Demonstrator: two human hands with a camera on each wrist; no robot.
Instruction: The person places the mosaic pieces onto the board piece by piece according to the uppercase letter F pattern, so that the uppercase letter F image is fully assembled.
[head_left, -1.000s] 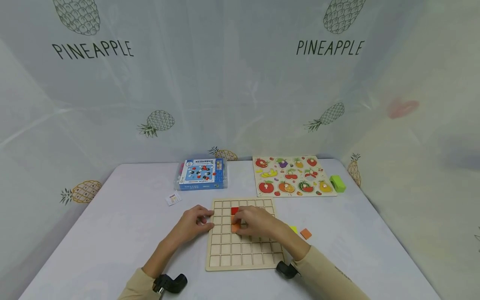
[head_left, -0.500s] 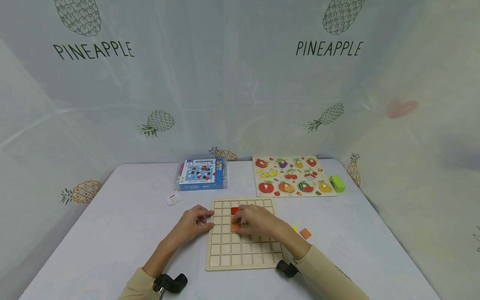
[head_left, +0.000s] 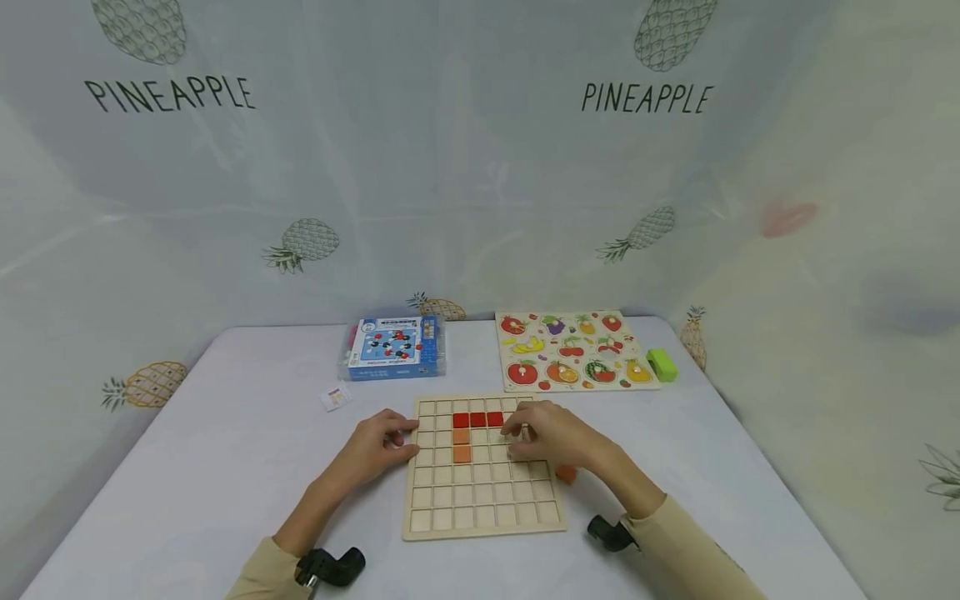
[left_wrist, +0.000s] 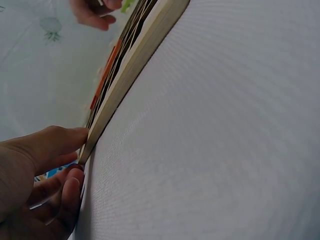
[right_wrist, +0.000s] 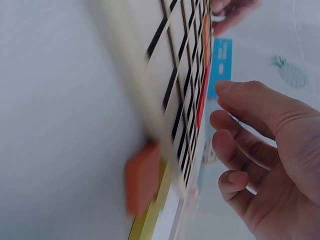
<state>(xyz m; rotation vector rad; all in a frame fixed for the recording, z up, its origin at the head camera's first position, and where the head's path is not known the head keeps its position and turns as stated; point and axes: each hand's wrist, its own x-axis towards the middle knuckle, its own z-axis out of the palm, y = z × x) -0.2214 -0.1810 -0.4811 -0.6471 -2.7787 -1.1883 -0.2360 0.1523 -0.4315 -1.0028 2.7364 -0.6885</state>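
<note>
My left hand (head_left: 367,446) touches the left edge of a wooden grid board (head_left: 442,500) with thumb and fingertips, set apart along the rim; the left wrist view shows the thumb (left_wrist: 70,137) against it. Over the board's right half hovers my right hand (head_left: 555,433), fingers loosely bent. In the right wrist view nothing shows between its fingers (right_wrist: 225,145). Three red square tiles (head_left: 477,419) lie in a row in the grid. Two orange tiles (head_left: 461,454) continue down from the leftmost red one. A loose orange tile (head_left: 566,474) lies beside the board's right edge.
Behind the board stand a blue boxed set (head_left: 386,346) and a fruit puzzle board (head_left: 577,350). A green block (head_left: 662,365) is at the puzzle's right, and a small white card (head_left: 335,397) lies left. Something yellow (right_wrist: 150,210) shows beside the loose orange tile.
My right hand has moved right, off the orange tiles, uncovering the red row and both orange tiles. The left hand stays at the board's edge. The head view has shifted slightly.
</note>
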